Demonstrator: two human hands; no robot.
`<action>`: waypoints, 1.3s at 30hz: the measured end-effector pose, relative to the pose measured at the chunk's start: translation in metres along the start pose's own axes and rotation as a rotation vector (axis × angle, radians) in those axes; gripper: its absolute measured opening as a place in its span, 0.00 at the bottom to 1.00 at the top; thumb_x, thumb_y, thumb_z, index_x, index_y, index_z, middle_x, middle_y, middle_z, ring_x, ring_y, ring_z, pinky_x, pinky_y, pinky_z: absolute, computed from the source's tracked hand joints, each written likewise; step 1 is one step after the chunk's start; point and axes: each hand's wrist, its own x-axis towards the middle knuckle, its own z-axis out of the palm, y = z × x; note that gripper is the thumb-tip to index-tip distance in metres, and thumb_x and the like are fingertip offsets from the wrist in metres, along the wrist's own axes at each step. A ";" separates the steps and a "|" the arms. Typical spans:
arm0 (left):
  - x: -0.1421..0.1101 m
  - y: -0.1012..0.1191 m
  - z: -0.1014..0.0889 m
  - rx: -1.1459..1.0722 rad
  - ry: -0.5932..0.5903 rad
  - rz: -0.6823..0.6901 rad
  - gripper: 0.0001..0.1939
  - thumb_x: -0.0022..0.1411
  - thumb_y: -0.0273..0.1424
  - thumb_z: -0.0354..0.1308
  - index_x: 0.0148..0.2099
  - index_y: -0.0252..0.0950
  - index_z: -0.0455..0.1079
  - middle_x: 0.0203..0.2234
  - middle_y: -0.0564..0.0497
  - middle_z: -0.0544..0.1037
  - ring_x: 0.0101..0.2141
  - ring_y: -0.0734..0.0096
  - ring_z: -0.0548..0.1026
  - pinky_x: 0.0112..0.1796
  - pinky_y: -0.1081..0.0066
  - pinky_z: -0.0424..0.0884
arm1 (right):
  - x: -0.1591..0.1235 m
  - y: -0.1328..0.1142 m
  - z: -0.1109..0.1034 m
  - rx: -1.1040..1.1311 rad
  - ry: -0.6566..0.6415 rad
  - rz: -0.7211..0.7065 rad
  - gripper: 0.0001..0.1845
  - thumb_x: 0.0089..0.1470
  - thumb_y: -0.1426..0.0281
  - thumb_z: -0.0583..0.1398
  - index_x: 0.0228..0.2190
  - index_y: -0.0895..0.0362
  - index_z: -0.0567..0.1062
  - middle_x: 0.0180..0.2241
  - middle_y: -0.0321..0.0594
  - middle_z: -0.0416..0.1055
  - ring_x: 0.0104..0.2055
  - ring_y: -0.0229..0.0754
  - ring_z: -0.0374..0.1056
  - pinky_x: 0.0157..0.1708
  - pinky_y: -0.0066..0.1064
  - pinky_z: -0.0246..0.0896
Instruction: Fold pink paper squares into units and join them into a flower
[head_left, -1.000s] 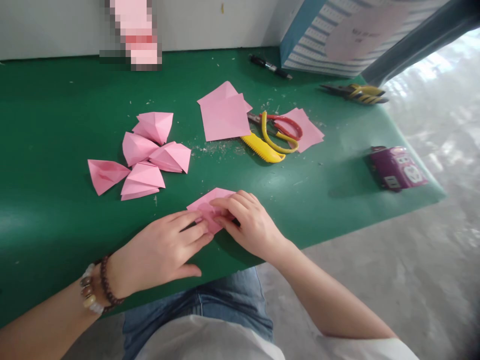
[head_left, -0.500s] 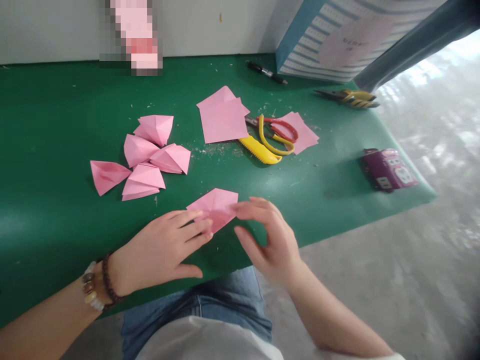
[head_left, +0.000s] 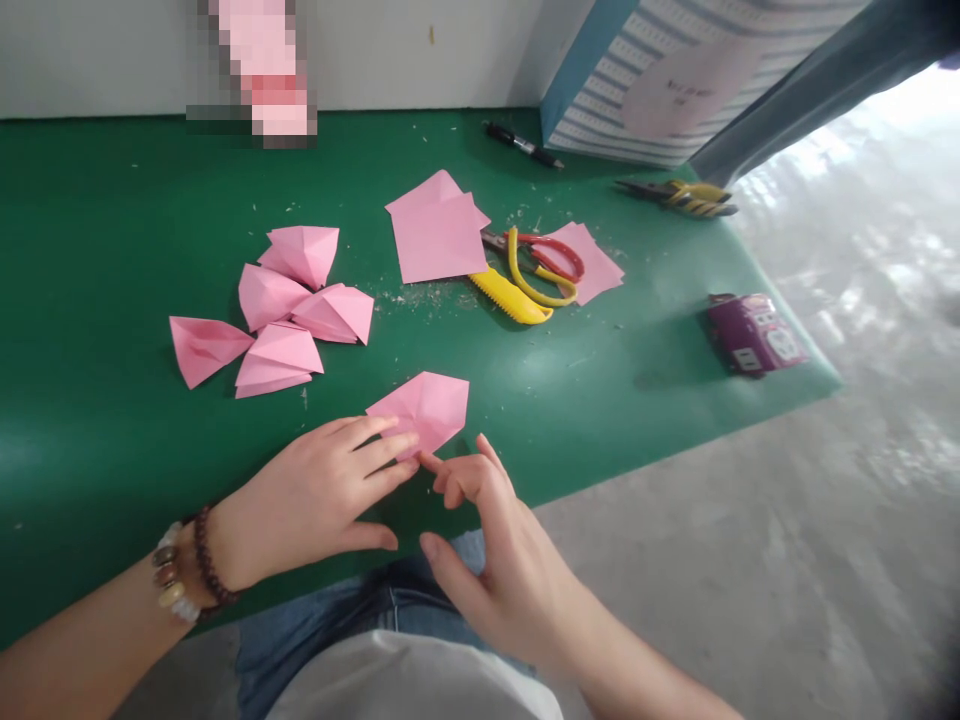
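Two hands have parted: the right hand (head_left: 491, 555), half open and empty, has drawn back off the folded pink paper (head_left: 427, 408), while the left hand (head_left: 304, 495) lies open, fingertips just touching it.

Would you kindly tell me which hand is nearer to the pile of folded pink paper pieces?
The left hand is nearer, just below the folded pink paper pieces; the right hand is farther off, below and to their right.
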 end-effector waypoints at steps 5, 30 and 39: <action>-0.001 0.000 0.000 0.008 0.005 -0.001 0.30 0.54 0.44 0.65 0.56 0.35 0.67 0.57 0.44 0.70 0.54 0.53 0.67 0.52 0.55 0.69 | 0.000 0.009 -0.005 -0.036 0.095 0.046 0.11 0.58 0.74 0.53 0.41 0.53 0.55 0.38 0.41 0.64 0.54 0.48 0.68 0.62 0.61 0.43; -0.002 -0.001 -0.002 -0.047 0.047 -0.056 0.37 0.55 0.46 0.63 0.61 0.31 0.59 0.54 0.39 0.71 0.53 0.54 0.69 0.51 0.57 0.69 | 0.031 0.020 0.021 -0.412 0.135 -0.201 0.06 0.59 0.73 0.56 0.30 0.55 0.71 0.29 0.39 0.73 0.37 0.44 0.62 0.43 0.39 0.55; -0.003 -0.002 -0.001 -0.010 0.032 -0.041 0.38 0.56 0.46 0.62 0.61 0.29 0.59 0.55 0.38 0.71 0.54 0.52 0.68 0.52 0.56 0.68 | 0.033 0.022 0.011 -0.281 0.113 -0.193 0.06 0.58 0.73 0.58 0.28 0.55 0.72 0.30 0.38 0.75 0.35 0.42 0.64 0.41 0.38 0.57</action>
